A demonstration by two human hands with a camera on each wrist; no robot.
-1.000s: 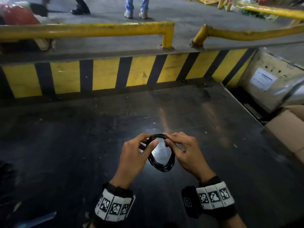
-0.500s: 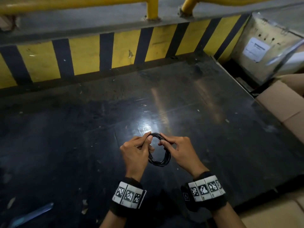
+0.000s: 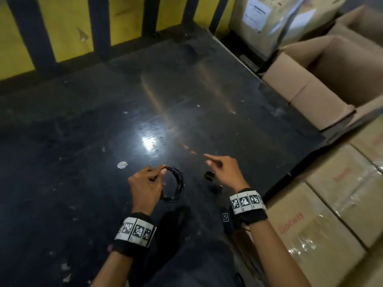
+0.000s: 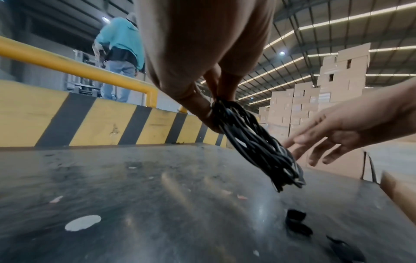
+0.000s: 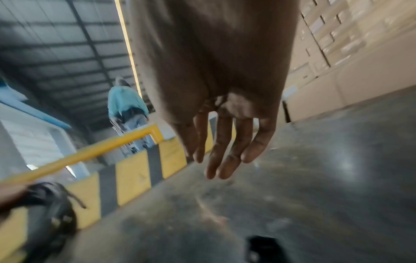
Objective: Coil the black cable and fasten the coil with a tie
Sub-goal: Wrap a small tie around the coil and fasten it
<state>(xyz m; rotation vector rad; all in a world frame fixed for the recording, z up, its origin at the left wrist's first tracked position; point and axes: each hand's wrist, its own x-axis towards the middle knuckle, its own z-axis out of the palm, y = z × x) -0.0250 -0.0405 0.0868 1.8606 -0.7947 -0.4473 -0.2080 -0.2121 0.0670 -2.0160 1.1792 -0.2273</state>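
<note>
My left hand (image 3: 154,177) pinches the top of the coiled black cable (image 3: 176,184), which hangs as a loop just above the dark table (image 3: 83,152). In the left wrist view the coil (image 4: 254,144) droops from my fingertips. My right hand (image 3: 219,166) hovers to the right of the coil with straight, spread fingers (image 5: 221,151) and holds nothing. Small black tie pieces (image 3: 209,175) lie on the table just under and beside the right hand; they also show as black tie pieces (image 4: 296,222) in the left wrist view.
A yellow-and-black striped barrier (image 3: 62,32) bounds the table's far side. Cardboard boxes (image 3: 321,214) stand along the right edge, with an open carton (image 3: 331,75) farther back. A person in a teal top (image 4: 122,44) stands beyond the barrier. White scraps (image 3: 122,165) dot the tabletop.
My right hand has let go of the coil and moved right with its fingers spread. The left hand alone keeps the coil. The head view has tilted down and right.
</note>
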